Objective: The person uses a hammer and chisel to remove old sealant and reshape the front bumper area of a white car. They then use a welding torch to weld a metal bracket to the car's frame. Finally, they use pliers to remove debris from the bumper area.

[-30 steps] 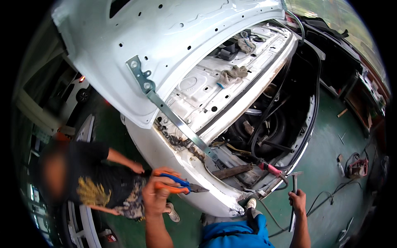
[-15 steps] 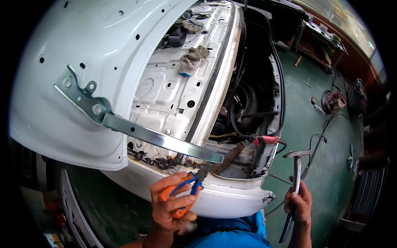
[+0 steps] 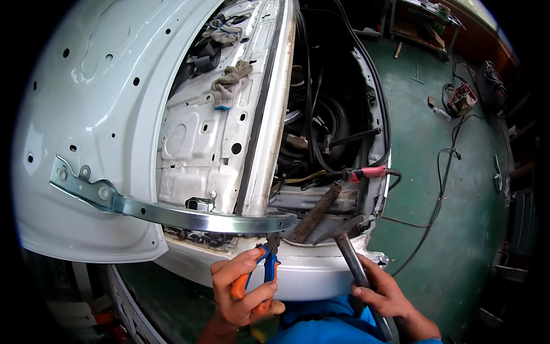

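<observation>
My left hand (image 3: 236, 289) is closed round the orange-and-blue handles of a pair of pliers (image 3: 270, 268). The pliers' dark jaws point up at the free end of a curved metal hinge arm (image 3: 200, 221); whether they grip its edge I cannot tell. That arm is bolted to a raised white car panel (image 3: 132, 229) on the left. In my right hand (image 3: 385, 293) is a hammer (image 3: 356, 265), gripped by its metal shaft. Its head is over the corner of the white car body (image 3: 309, 264), right of the pliers.
A brown metal strip (image 3: 316, 213) and a red-handled torch-like tool (image 3: 366, 173) lie at the dark open compartment. Work gloves (image 3: 231, 86) rest on the white metal shelf. Cables (image 3: 441, 172) trail across the green floor (image 3: 418, 126) on the right.
My right hand has brought the hammer leftward, from over the floor to the car's corner. The pliers have stayed near the hinge arm's end, now more upright. The view has shifted.
</observation>
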The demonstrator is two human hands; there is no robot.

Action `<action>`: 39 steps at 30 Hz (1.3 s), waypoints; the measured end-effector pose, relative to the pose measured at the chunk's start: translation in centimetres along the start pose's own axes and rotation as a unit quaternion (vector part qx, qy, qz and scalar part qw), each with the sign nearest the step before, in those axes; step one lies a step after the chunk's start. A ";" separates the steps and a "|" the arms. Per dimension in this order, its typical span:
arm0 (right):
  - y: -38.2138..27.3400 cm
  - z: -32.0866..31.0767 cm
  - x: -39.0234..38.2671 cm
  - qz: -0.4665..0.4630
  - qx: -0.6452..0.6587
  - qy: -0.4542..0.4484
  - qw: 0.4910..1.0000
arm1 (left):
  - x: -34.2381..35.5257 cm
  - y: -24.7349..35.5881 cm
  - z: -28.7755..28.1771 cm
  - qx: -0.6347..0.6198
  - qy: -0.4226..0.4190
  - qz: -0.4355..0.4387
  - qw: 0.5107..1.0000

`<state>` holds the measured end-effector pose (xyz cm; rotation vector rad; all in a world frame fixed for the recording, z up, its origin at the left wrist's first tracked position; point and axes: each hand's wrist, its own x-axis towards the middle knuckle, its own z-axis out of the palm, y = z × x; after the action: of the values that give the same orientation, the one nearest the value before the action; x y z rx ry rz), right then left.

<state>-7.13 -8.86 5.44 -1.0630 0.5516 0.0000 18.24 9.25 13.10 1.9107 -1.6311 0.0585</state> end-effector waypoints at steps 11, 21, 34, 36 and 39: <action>1.7 4.4 1.1 -0.080 -0.063 0.100 0.990 | 2.7 -3.5 0.1 -0.115 -0.024 0.081 0.990; 3.3 7.8 1.4 -0.165 -0.006 0.149 0.975 | 5.4 -2.5 -0.3 -0.007 -0.054 0.097 0.994; 5.2 10.3 2.9 -0.208 0.021 0.157 0.965 | 5.6 -0.7 -0.8 0.037 -0.101 0.152 0.982; 5.2 10.4 2.9 -0.221 0.022 0.172 0.960 | 5.0 -0.7 -0.8 0.047 -0.109 0.173 0.978; 5.2 10.6 2.8 -0.225 0.021 0.183 0.957 | 4.4 -0.5 -0.7 0.082 -0.122 0.221 0.964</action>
<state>-1.47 1.76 3.83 -1.1335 0.6259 -0.6173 20.00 5.74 15.29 1.6827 -2.2615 0.1492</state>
